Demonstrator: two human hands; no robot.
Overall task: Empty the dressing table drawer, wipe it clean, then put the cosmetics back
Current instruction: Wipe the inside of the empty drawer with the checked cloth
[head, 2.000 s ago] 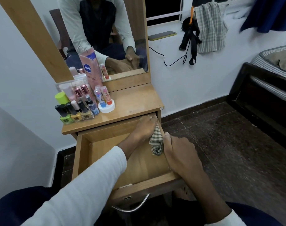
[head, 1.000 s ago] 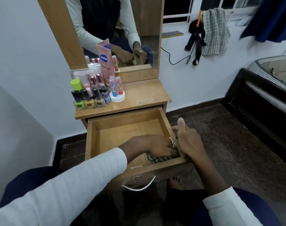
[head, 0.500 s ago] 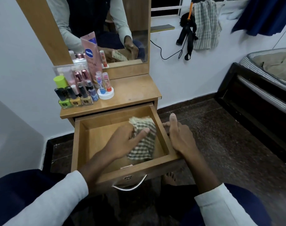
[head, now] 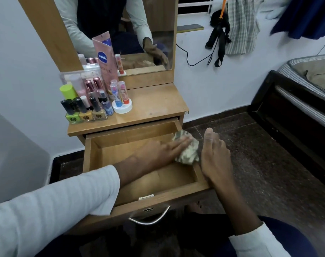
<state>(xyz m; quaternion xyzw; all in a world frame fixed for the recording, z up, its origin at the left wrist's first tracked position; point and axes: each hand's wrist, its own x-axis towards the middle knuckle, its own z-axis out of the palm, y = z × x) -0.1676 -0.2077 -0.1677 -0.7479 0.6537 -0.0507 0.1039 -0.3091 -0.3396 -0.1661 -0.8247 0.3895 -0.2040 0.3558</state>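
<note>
While the light wooden drawer (head: pixel 95 160) of the dressing table stands pulled out, the left hand (head: pixel 158 151) reaches across it with straight fingers and presses a crumpled checked cloth (head: pixel 188 148) against the upper edge of the right side wall. The right hand (head: pixel 215 156) grips this same wall from outside, the thumb pointing up and the fingers curled over the rim, just beside the cloth. Nothing lies on the visible part of the drawer bottom, and a curved metal handle (head: pixel 150 218) hangs on its front panel. On the wooden surface (head: pixel 158 102) above, at its left part, the cosmetics stand together: a tall pink lotion tube (head: pixel 105 60), three nail polish bottles with black caps (head: pixel 86 113), and two small lip balm sticks in a round white holder (head: pixel 122 106). A mirror (head: pixel 120 25) rises behind them.
</note>
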